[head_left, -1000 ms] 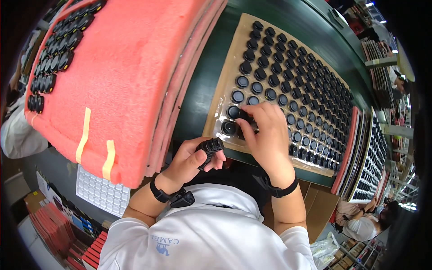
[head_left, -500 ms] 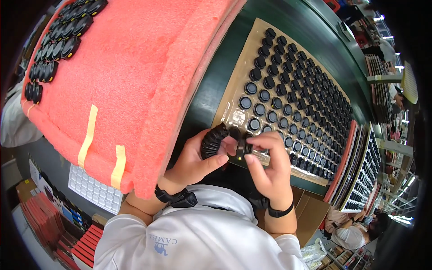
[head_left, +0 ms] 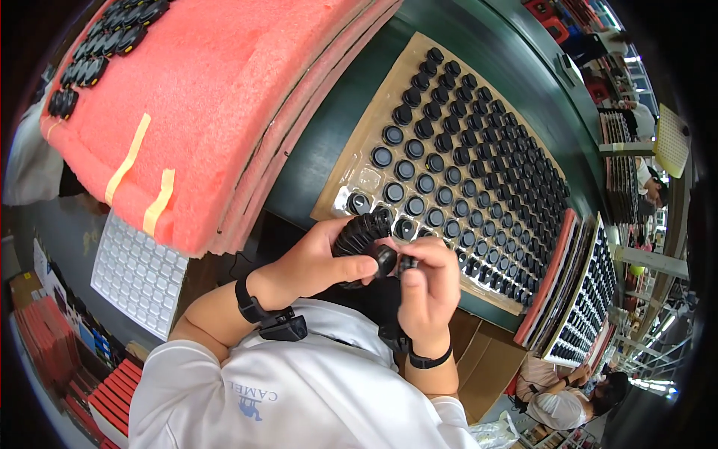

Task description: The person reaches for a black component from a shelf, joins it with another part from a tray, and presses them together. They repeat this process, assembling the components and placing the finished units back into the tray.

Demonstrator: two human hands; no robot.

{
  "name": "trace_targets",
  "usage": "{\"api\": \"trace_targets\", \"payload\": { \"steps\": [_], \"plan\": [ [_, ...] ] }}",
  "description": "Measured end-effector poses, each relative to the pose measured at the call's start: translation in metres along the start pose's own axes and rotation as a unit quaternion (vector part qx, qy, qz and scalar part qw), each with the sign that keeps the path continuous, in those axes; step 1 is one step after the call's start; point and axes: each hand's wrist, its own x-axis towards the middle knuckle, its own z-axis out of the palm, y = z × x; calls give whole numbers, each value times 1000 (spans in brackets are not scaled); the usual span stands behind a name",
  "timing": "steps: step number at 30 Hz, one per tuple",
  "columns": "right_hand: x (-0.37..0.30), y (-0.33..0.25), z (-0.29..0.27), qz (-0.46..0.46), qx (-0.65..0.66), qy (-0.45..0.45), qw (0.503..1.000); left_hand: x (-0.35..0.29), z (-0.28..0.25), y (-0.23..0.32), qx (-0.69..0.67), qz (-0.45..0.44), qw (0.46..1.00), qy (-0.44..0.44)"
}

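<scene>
My left hand is wrapped round a curved stack of black ridged round pieces. By its thumb tip, one black round piece shows a smooth dark face. The fingers of my right hand are pinched on a small black round piece, close beside that face; whether the two pieces touch I cannot tell. Just beyond both hands lies a clear plastic tray on brown board, bearing many rows of black round pieces.
Thick pink foam sheets rise at the left, with black round parts on top. A white moulded tray sits below them. Stacked trays stand at the right by the green bench. A co-worker sits beyond.
The view has shifted, so the foam and tray appear further left. Both hands have come lower and closer together. The round piece by my left thumb now shows its face.
</scene>
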Motion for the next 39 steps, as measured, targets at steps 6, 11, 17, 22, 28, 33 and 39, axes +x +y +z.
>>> {"api": "trace_targets", "payload": {
  "steps": [6,11,17,22,28,33,39],
  "plan": [
    [-12,4,-9,198,405,60,891,10,10,-10,-96,-2,995,-40],
    [-20,8,-15,228,472,56,850,13,16,-22,-94,17,995,-34],
    [-26,11,-13,176,424,66,886,7,15,-26,79,85,993,29],
    [-26,3,0,112,130,89,981,1,16,-24,228,181,956,32],
    [-19,2,-2,119,348,63,928,-6,14,-20,204,163,965,24],
    [-27,4,13,55,163,73,982,-11,14,-14,275,199,941,7],
    [-24,0,15,79,260,70,960,-13,11,-13,232,198,952,-13]
  ]
}}
